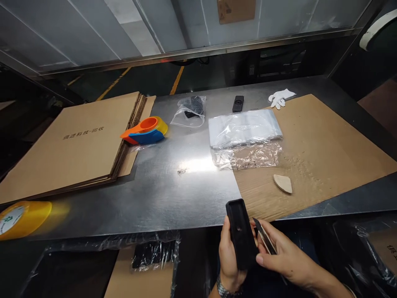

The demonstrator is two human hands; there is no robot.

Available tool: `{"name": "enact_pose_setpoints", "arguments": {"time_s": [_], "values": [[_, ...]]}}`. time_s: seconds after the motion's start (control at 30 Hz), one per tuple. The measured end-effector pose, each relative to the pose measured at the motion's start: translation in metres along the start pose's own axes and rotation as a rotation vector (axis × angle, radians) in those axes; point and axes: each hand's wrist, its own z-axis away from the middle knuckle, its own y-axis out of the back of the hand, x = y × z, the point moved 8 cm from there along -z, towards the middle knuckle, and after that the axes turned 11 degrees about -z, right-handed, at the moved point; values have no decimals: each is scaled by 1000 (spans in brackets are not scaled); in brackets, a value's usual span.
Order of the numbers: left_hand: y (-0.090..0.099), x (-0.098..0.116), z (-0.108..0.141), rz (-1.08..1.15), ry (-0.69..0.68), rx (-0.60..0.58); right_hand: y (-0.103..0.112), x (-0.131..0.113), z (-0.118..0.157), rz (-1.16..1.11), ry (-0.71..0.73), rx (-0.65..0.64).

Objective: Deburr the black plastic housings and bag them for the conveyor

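My left hand (228,258) is closed around a long black plastic housing (241,238), held tilted up in front of the table's near edge. Its hollow, tray-like inside faces me, with a small hole near the middle. My right hand (287,254) pinches a slim dark knife-like tool (266,238) close to the housing's right side; its tip points up and its exact kind is unclear. Fingers of the right hand partly hide behind the housing. Beyond both hands, a wedge-shaped beige piece (283,183) lies on a flat cardboard sheet (328,145).
Clear plastic bags (245,128) lie across the metal table (186,186) and the cardboard. Behind them are a black part (238,103), a white glove (281,98) and a bagged black part (194,108). Leftward are a tape dispenser (147,134), stacked cardboard (74,153) and yellow tape (34,215).
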Motion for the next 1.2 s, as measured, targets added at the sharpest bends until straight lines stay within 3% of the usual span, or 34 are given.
{"name": "enact_pose_setpoints", "arguments": {"time_s": [0.13,0.4,0.6,0.77,0.83,0.93,1.03,1.13,1.2], "values": [[-2,12,-2,-33,-29,-54,17,-1,2,63,-39,60],[-5,2,-4,-133,47,-166,38,-32,-8,143,13,252],[-6,-6,-5,-220,97,-223,37,-48,-21,171,81,232],[-4,-26,-8,-349,204,-302,38,-62,-25,284,142,169],[-2,-20,-12,-387,114,-265,57,-73,-22,422,218,276],[-6,5,-21,-532,-134,-137,107,-103,-9,851,363,663],[-27,32,-33,-720,-389,-35,152,-127,2,1176,404,999],[-53,54,-47,-893,-632,76,183,-140,-1,1283,407,1147],[-65,59,-58,-1024,-713,141,189,-145,-6,1347,423,1179]]}}
